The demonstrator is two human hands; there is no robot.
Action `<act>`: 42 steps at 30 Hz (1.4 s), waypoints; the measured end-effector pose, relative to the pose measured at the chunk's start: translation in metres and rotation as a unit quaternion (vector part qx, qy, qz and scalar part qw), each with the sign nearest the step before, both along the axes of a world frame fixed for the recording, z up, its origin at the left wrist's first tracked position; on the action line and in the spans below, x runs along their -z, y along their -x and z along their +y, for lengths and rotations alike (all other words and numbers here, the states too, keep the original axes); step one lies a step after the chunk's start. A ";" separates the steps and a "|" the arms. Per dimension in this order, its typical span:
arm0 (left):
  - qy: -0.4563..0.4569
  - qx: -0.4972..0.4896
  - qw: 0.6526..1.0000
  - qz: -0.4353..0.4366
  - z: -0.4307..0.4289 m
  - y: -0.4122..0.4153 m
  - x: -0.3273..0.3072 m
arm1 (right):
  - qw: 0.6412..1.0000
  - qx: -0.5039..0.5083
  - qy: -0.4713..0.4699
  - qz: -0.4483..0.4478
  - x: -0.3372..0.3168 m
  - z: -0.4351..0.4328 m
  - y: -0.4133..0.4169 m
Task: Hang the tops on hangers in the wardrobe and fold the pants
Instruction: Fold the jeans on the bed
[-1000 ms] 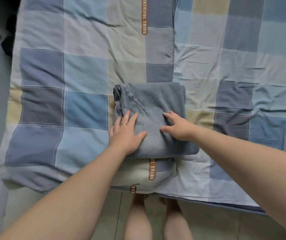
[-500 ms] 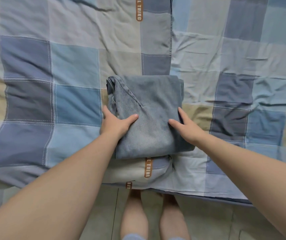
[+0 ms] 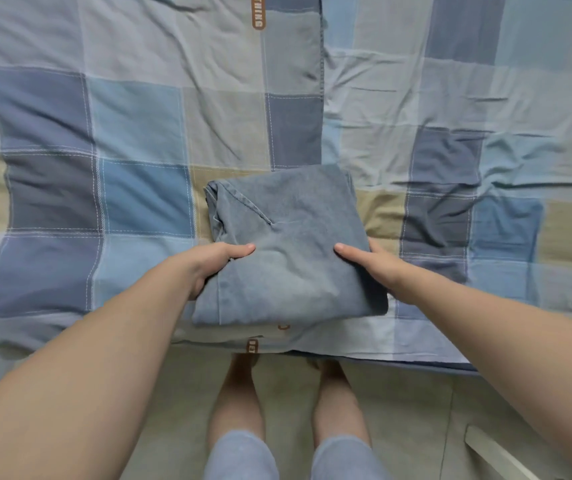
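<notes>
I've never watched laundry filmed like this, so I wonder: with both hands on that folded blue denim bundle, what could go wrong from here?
1. The left hand and right hand hold the folded blue denim pants only at the sides, thumbs on top; the middle could sag and the folds open.
2. The bundle sits near the edge of the checked bedspread; a slip might drop it onto the tiled floor.
</notes>
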State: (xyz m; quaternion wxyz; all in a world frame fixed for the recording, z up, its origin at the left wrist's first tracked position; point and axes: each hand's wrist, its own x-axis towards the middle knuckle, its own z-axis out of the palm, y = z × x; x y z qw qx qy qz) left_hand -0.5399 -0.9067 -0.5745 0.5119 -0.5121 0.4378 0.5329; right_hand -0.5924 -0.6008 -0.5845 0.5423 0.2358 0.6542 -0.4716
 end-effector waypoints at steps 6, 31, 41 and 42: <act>-0.088 0.104 0.989 -0.059 -0.029 -0.027 -0.009 | 0.964 0.156 0.066 -0.204 -0.014 -0.006 -0.060; 0.044 0.133 0.926 0.351 0.086 -0.079 -0.243 | 0.849 0.444 -0.172 0.229 -0.326 0.028 -0.221; -0.088 0.263 0.814 0.510 0.272 -0.114 -0.336 | 0.671 0.585 -0.249 0.381 -0.439 0.139 -0.354; -0.105 0.272 0.804 0.518 0.292 -0.127 -0.345 | 0.656 0.595 -0.251 0.392 -0.446 0.152 -0.375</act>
